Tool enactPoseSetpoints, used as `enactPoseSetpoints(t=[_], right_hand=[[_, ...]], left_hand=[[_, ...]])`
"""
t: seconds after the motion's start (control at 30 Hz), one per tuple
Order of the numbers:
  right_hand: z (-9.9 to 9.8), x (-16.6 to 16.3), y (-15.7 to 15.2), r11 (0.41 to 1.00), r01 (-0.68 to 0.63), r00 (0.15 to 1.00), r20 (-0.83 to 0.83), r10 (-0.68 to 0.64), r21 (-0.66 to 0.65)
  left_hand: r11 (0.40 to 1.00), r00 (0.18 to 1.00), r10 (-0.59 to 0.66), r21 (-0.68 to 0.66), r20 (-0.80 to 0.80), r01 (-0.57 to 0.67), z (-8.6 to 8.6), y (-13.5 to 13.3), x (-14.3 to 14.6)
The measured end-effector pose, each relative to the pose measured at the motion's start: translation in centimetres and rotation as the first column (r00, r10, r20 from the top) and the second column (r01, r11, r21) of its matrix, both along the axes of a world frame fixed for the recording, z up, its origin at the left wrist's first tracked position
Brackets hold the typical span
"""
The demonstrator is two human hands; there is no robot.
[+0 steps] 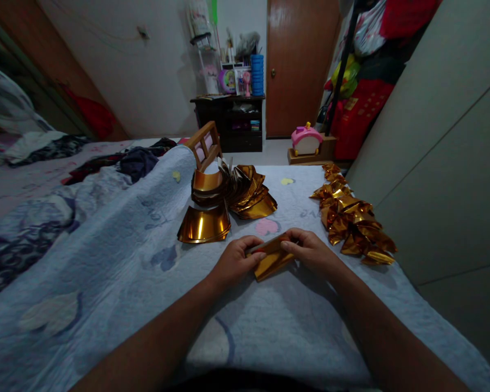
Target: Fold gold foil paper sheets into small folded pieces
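Both hands meet over a folded gold foil sheet [271, 261] lying on the pale blue quilt [118, 256]. My left hand [236, 260] is curled with its thumb and fingers pinching the sheet's left end. My right hand [310, 251] grips the sheet's upper right edge, fingers pressed together. A stack of flat gold sheets [204, 225] lies just beyond my left hand, with a fanned heap of curved gold sheets [240, 190] behind it. A row of folded gold pieces [351, 218] runs along the right side of the quilt.
A small wooden frame [204, 142] stands behind the gold heap. Dark clothes [134, 160] lie on the bed at left. A grey wardrobe wall [441, 136] borders the right. Further back are a dark shelf unit [234, 122], a brown door [298, 65] and a pink toy [306, 139].
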State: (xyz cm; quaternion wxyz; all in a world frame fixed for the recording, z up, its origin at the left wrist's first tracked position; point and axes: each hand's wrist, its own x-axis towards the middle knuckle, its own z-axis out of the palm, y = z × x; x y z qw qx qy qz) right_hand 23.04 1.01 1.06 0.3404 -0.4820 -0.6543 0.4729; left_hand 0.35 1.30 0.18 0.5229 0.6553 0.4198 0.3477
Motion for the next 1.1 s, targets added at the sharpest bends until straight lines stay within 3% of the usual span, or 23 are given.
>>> enactPoseSetpoints(t=[0.23, 0.57, 1.1], right_hand=[[0.12, -0.42, -0.22, 0.996, 0.018, 0.989, -0.141, -0.031, -0.088], [0.25, -0.42, -0.29, 0.993, 0.007, 0.984, -0.175, -0.028, -0.120], [0.30, -0.56, -0.48, 0.987, 0.005, 0.971, -0.234, -0.044, -0.162]], left_hand=[[0.997, 0.994, -0.012, -0.072, 0.109, 0.020, 0.28, -0.28, 0.09], [0.998, 0.999, -0.014, -0.059, 0.031, 0.016, 0.53, -0.39, 0.04], [0.998, 1.000, 0.007, -0.065, 0.031, -0.005, 0.62, -0.57, 0.02]])
